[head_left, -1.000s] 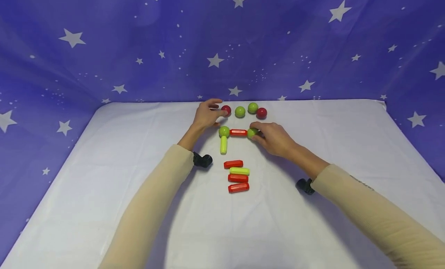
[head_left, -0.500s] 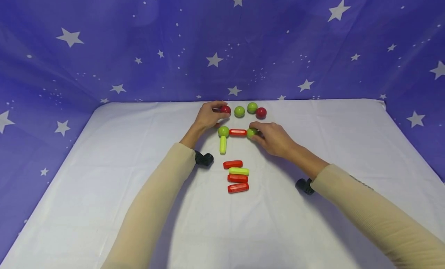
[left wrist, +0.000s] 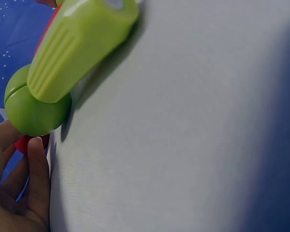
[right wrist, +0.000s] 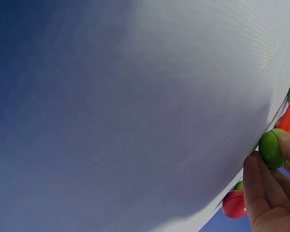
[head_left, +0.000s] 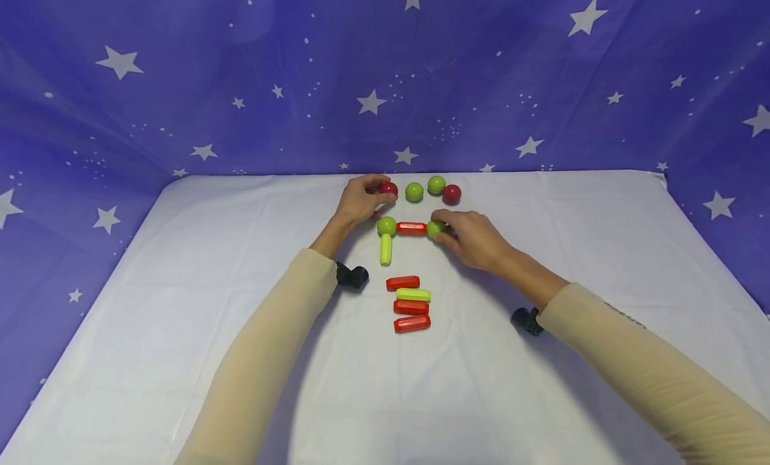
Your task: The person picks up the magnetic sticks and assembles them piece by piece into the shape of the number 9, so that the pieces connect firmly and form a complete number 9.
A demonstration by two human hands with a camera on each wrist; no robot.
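In the head view my left hand (head_left: 359,201) grips a red ball (head_left: 390,189) at the back of the table, thumb in front and fingers behind. Partly hidden, that ball shows in the left wrist view behind a green ball (left wrist: 37,104). My right hand (head_left: 475,239) pinches another green ball (right wrist: 272,149) between thumb and fingers. A red rod (head_left: 412,228) runs from it to the first green ball, on the left. From that left ball a yellow-green rod (head_left: 386,250) points toward me. The joined pieces lie on the white cloth.
Behind the joined pieces sit two loose green balls (head_left: 414,192) and another red ball (head_left: 452,194). Nearer me lie three red rods (head_left: 412,307) and a yellow-green rod (head_left: 413,294). A purple starry curtain (head_left: 313,71) closes off the table's back.
The fingers of my left hand have closed round the red ball, which they were only reaching over a second ago. My right hand stays on its green ball.
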